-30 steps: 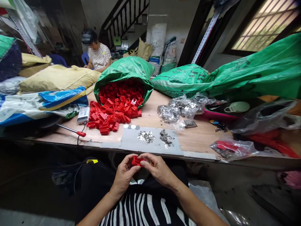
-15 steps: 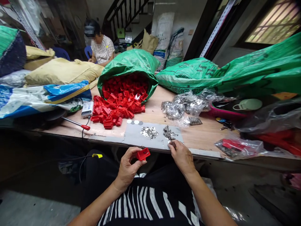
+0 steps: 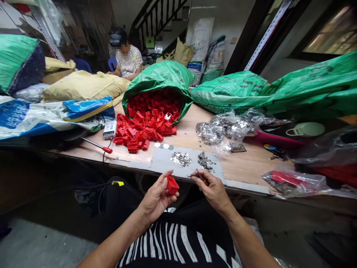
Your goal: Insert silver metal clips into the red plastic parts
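My left hand (image 3: 156,199) grips a small red plastic housing (image 3: 172,185) just below the table's front edge. My right hand (image 3: 211,189) pinches a tiny metal piece (image 3: 196,174) between thumb and fingers, a short way right of the red part. Just beyond my hands, two small heaps of metal pieces (image 3: 181,159) (image 3: 205,161) lie on a grey mat (image 3: 167,162). A pile of red housings (image 3: 141,130) spills from an open green sack (image 3: 160,80) onto the wooden table (image 3: 251,162).
Clear bags of metal parts (image 3: 223,128) lie right of the mat. A red-handled tool (image 3: 97,146) and a small white device (image 3: 109,129) sit at the left. Sacks crowd the table's back and sides. Another person (image 3: 125,56) sits at the far end.
My right hand left the red part, reached to the metal heap and came back pinching a piece. My left hand kept the red part and tilted it.
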### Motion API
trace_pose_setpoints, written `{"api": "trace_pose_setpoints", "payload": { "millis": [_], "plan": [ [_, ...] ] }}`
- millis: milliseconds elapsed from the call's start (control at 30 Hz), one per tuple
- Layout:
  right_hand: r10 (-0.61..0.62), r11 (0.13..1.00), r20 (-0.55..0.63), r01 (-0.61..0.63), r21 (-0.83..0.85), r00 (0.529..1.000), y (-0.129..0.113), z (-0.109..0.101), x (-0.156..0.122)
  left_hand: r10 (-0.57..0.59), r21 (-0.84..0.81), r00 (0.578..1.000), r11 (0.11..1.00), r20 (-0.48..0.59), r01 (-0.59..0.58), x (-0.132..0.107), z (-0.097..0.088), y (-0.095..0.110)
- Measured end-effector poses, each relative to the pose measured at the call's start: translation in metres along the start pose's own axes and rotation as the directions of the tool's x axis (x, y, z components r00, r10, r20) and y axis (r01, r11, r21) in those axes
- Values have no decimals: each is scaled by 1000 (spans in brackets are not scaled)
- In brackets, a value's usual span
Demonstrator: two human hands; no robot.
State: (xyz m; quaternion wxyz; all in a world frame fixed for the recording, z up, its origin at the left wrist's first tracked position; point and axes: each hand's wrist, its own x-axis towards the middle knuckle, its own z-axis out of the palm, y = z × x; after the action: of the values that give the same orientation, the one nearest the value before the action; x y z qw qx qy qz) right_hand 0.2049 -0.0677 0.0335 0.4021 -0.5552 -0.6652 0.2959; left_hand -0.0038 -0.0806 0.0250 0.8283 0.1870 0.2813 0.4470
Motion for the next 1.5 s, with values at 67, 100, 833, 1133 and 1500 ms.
{"api": "trace_pose_setpoints", "payload": {
  "millis": [67, 100, 833, 1133, 1500],
  "plan": [
    [-62, 997, 59, 59, 42, 996, -11, 6, 1, -15, -34, 1000, 999, 11, 15, 0, 0, -1],
    [-93, 995, 81, 89, 55, 992, -15, 10, 2, -18, -46, 1000, 999, 21, 19, 1, 0, -1],
    [-484, 854, 286, 517, -49, 827, -26, 14, 8, -115, -9, 992, 993, 53, 116, 0, -1, -7],
    [-480, 852, 300, 520, -65, 824, -23, 15, 7, -136, -14, 989, 991, 56, 137, 0, -2, -9],
    [-231, 973, 315, 227, 48, 921, -26, 3, 8, -125, -17, 991, 992, 44, 126, -2, -2, -10]
  ]
}}
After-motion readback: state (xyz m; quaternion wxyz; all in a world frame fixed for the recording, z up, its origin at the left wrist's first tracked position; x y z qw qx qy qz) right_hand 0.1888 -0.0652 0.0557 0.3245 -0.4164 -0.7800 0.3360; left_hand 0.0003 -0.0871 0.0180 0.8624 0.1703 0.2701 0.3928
